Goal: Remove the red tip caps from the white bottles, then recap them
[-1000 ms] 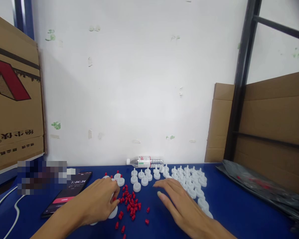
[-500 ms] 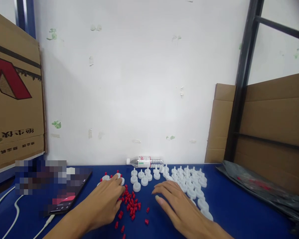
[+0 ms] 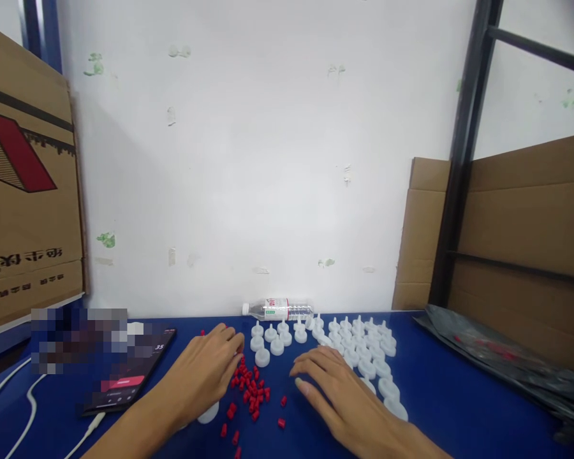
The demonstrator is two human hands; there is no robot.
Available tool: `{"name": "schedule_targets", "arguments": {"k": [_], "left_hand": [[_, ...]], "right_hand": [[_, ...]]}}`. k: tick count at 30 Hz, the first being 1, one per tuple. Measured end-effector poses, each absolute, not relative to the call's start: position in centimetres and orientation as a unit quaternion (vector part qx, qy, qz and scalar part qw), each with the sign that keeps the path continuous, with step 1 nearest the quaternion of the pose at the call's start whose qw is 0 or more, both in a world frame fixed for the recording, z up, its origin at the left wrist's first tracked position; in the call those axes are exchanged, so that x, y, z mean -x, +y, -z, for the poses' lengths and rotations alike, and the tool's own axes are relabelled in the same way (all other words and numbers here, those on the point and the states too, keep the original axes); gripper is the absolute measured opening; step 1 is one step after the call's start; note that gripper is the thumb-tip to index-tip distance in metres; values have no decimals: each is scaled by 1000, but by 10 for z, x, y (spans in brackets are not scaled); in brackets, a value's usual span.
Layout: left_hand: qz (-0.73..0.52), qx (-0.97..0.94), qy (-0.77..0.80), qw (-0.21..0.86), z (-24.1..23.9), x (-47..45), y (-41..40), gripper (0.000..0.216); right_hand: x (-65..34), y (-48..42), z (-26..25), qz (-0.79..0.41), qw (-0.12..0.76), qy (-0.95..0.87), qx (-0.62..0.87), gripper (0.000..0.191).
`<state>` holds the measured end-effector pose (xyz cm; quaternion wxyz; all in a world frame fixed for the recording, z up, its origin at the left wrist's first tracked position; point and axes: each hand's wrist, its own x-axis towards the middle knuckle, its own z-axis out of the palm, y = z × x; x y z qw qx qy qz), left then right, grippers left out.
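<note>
Left hand (image 3: 205,373), fingers curled loosely over white caps (image 3: 363,354) beside red plugs (image 3: 251,392); right hand (image 3: 337,389) flat, fingers spread, empty; a sweep risked scattering plugs off the blue table (image 3: 459,408).

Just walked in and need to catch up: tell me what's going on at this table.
A person sits at a blue table with both hands down among small plastic parts. The left hand lies over white caps at the edge of a scatter of red plugs, fingers curled. The right hand rests flat beside rows of more white caps. A phone lies to the left, and a water bottle lies on its side by the wall.
</note>
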<state>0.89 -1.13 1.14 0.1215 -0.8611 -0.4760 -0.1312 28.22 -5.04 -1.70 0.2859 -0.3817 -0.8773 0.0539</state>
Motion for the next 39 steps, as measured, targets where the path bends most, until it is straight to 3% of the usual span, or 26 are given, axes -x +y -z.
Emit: {"name": "schedule_targets", "arguments": {"k": [7,22,31,39], "left_hand": [[246,849,-467,29,2,-27,6,21],[232,862,-443,-84,9,-54,50,15],[276,846,-436,-134,7,-55,29,21],[302,860,-403,-83,16,-50,20,21]], "right_hand": [[-280,-50,16,-52,290,-878,377,18],[-281,-50,14,-48,297,-876,377,19],[-282,-50,16,-69,297,-857,417,33],[-280,-52,18,-83,278,-864,411,26]]}}
